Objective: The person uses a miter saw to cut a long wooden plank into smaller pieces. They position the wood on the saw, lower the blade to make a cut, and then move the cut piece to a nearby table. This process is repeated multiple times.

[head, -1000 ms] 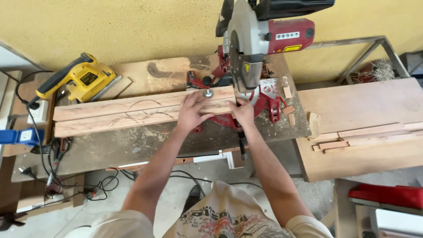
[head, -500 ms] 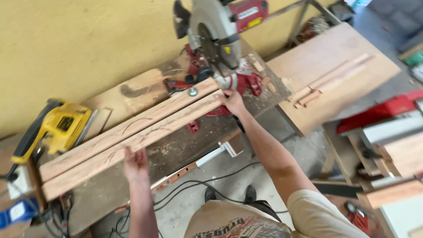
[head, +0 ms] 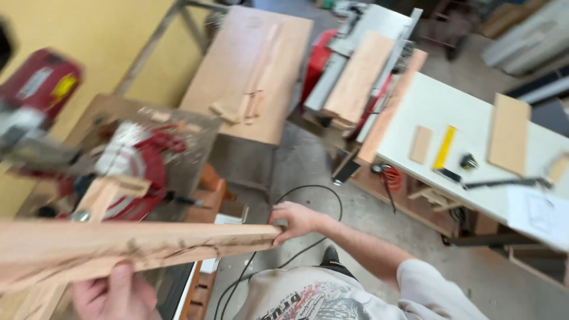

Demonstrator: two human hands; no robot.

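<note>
Far left of the frame: red mitre saw [head: 127, 172], blurred, on a dusty bench [head: 195, 133] against a yellow wall. Across the lower left, long wooden board [head: 118, 246], lifted and running from the left edge toward the centre, dark wavy grain lines along its face. Bottom left: left hand [head: 112, 293] under the board, thumb up over its near edge, grip closed on the board. Beneath the saw, a second strip of wood [head: 95, 201] angling down behind the board. Lower centre: right hand [head: 296, 220] wrapped round the board's right end, grip closed on it, forearm leading down to a pale printed shirt [head: 308, 299]. Black cable [head: 323, 198] looping on the concrete floor just past that hand. Upper centre: plywood sheet [head: 261, 65] on a metal stand, thin offcuts [head: 243, 106] lying on it. Right of centre: planks [head: 361, 74] stacked over a red and grey machine. Right side: white bench [head: 450, 101] with a small wood block [head: 421, 144], yellow ruler [head: 444, 147], larger wooden panel [head: 508, 133].
</note>
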